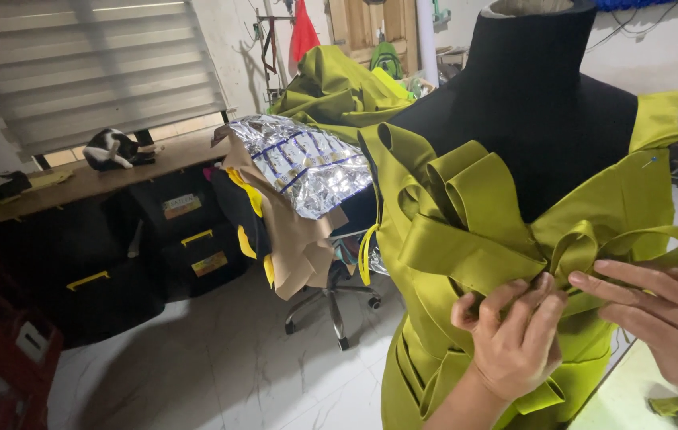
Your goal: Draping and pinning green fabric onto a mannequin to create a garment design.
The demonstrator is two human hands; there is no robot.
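Note:
A black dress form [534,103] wears an olive-green satin garment [633,199] with folded loops of fabric strip [466,207] across the bust. My left hand [514,338] pinches a fold of the strip at the centre front, fingers closed on it. My right hand [669,322] comes in from the right, its fingers extended and touching the loops beside the left hand. A pin with a blue head [651,162] sticks in the garment's right shoulder area.
An office chair [331,306] piled with brown paper patterns and silver foil sheet [307,163] stands to the left. A black-and-white cat [116,149] lies on a wooden bench above black storage boxes [187,239]. More green fabric [339,87] is heaped behind. White tiled floor.

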